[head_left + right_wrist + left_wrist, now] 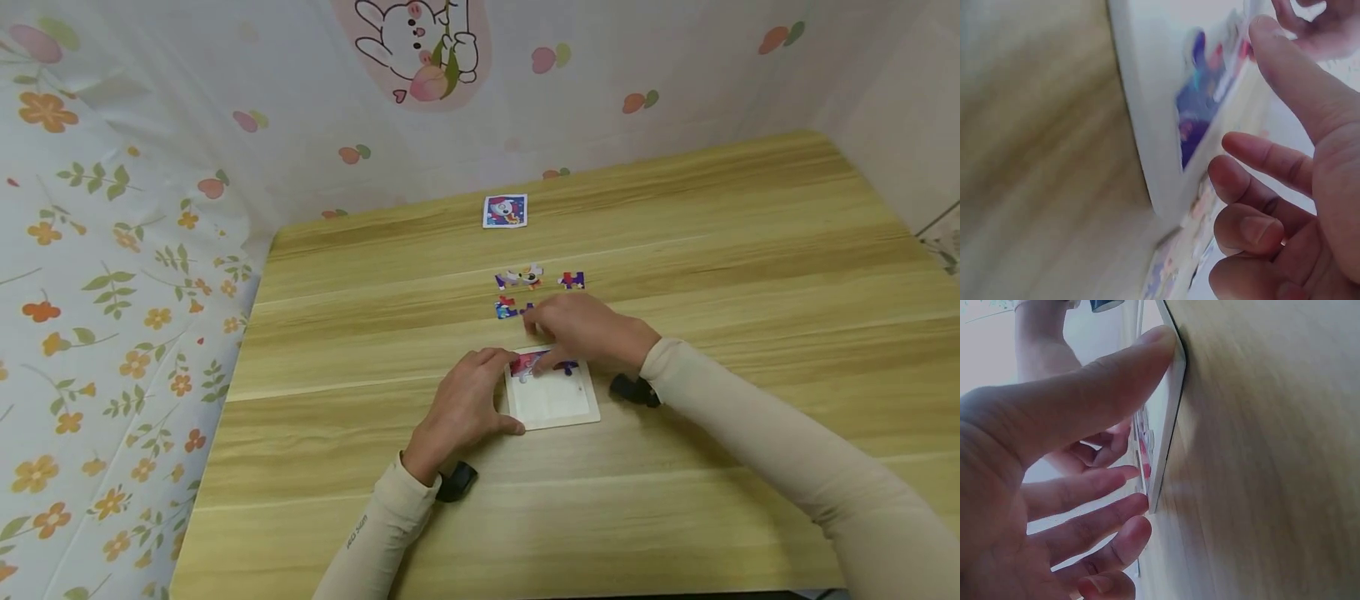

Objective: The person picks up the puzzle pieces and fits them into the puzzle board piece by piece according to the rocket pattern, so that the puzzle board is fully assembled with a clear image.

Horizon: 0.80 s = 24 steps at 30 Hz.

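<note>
A white square puzzle tray (553, 404) lies on the table, with several joined jigsaw pieces (1200, 103) along its far side. My left hand (467, 398) holds the tray's left side, its thumb at the near corner and its fingertips at the far corner. Over the far edge is my right hand (588, 329). Its thumb reaches the fitted pieces, while its other fingers bend loosely beyond the tray; nothing shows between them. Just past those fingers lie loose jigsaw pieces (506, 307), one partly hidden by the hand.
Farther back are a joined light-coloured puzzle section (521, 277) and a red and purple piece (573, 280). A small picture card (506, 212) lies near the table's far edge. Patterned curtains (292, 92) hang behind and to the left of the wooden table (360, 333).
</note>
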### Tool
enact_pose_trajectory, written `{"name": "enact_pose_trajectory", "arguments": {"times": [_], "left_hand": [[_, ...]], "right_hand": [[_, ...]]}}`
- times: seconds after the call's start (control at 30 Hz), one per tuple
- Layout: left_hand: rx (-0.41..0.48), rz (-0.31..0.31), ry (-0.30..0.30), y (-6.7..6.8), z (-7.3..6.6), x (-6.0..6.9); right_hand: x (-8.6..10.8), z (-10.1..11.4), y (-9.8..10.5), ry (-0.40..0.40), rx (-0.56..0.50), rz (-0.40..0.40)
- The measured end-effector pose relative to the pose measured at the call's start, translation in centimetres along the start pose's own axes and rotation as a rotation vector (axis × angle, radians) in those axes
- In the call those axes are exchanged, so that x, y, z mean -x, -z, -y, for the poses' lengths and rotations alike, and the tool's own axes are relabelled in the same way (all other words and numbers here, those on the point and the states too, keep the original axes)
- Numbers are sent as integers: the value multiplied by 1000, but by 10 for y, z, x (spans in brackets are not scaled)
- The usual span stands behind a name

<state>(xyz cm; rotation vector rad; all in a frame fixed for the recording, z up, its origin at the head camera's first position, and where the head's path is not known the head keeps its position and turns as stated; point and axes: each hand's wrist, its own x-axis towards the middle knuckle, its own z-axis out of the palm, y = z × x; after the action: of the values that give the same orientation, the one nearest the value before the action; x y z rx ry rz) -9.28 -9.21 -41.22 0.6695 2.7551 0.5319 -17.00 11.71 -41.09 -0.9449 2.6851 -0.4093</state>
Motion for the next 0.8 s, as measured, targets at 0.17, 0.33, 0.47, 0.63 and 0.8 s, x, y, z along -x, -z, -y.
{"name": "enact_pose_trajectory", "arguments": {"times": [0.17,0.33,0.47,0.63,0.8], "left_hand": [[11,-3,22,1,0,0],[20,-12,25,1,1,0],[1,-12,31,1,1,0],[-16,-3,34,-1,1,0],[-16,-6,34,-1,0,1]], "right_hand": [[-7,-6,11,-10,-162,-29],[-28,-10,26,-30,-310,-78],[-48,-13,33,-77,-285,-117],[-67,-18,36,-176,-213,-100],[-77,-19,36,-230,-171,-72]]}}
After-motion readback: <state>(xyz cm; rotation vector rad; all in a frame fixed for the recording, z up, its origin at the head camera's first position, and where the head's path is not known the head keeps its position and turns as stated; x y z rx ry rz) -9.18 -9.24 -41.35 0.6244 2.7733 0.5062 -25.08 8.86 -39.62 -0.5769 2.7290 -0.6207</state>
